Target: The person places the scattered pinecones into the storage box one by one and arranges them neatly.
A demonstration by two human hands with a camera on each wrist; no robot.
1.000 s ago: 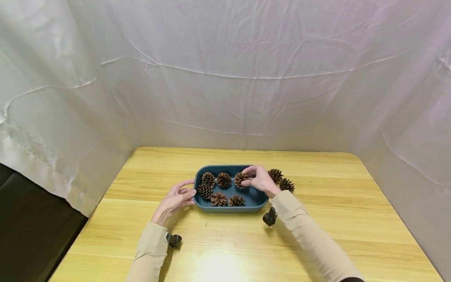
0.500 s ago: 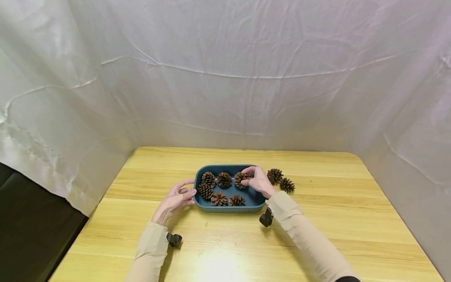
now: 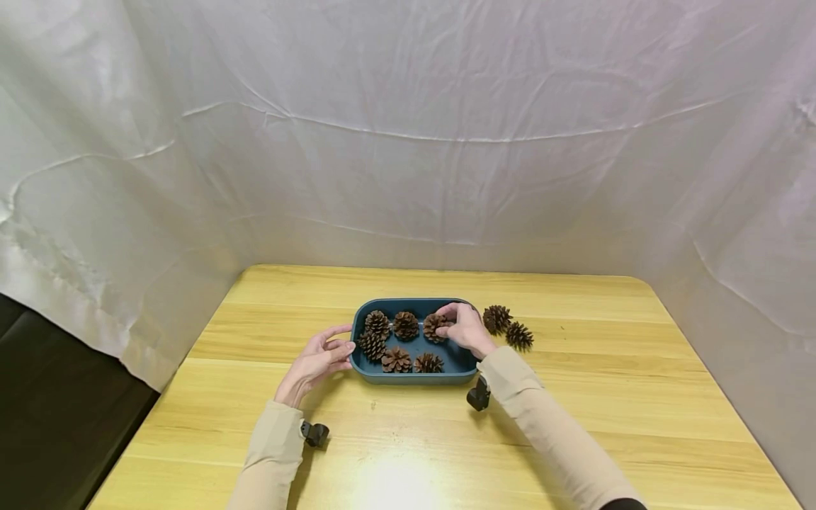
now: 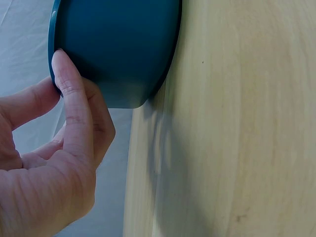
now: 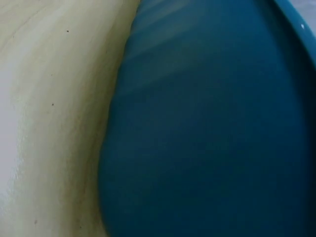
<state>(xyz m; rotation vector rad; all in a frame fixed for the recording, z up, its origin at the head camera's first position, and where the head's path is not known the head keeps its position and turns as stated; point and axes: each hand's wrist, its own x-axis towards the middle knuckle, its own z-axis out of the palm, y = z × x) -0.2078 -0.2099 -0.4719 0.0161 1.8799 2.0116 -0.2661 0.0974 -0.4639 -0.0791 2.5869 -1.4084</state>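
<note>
A dark teal oblong tray [image 3: 408, 378] with rounded ends stands on the table, with several brown pine cones inside. My left hand [image 3: 321, 360] holds the tray's left end, thumb at the rim; the left wrist view shows that hand [image 4: 74, 123] against the tray's outer wall [image 4: 118, 49]. Over the tray's right part, my right hand [image 3: 470, 331] pinches a pine cone [image 3: 435, 328] between thumb and fingers, beside another pine cone [image 3: 405, 326] in the back row. Only the tray's side [image 5: 207, 123] and some tabletop fill the right wrist view; the right fingers are out of it.
More pine cones [image 3: 519, 336] lie on the wooden table [image 3: 605, 397] just right of the tray, behind my right wrist. Pale cloth [image 3: 408, 184] hangs around the table's back and sides. A small black camera [image 3: 478, 394] sits at my right wrist.
My right wrist and forearm have shifted slightly left, while the fingers stay at the same pine cone. The left hand and the tray look unmoved.
</note>
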